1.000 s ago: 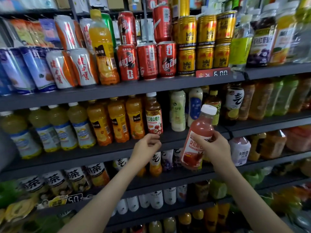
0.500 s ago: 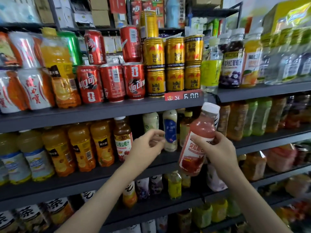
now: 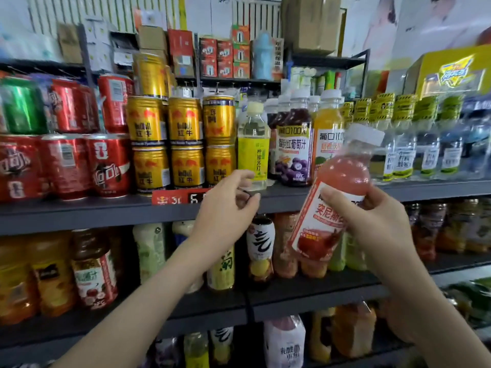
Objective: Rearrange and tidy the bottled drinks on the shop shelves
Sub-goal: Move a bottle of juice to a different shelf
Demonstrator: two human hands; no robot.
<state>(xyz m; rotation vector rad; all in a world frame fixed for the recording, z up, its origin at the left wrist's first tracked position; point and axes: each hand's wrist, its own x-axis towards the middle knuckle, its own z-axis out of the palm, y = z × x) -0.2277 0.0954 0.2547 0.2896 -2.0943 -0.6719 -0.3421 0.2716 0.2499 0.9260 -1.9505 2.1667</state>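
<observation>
The right hand [image 3: 372,224] grips a smooth, pink, white-capped plastic juice bottle [image 3: 334,197] — its label partly hidden; the left hand [image 3: 225,208] is empty, fingers loosely curled.

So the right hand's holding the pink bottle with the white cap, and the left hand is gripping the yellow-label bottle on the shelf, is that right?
Not quite. In the head view the left hand is open and empty, fingers spread just in front of the yellow-label bottle, not gripping it. The rest holds: the right hand holds the pink bottle with the white cap.
</observation>
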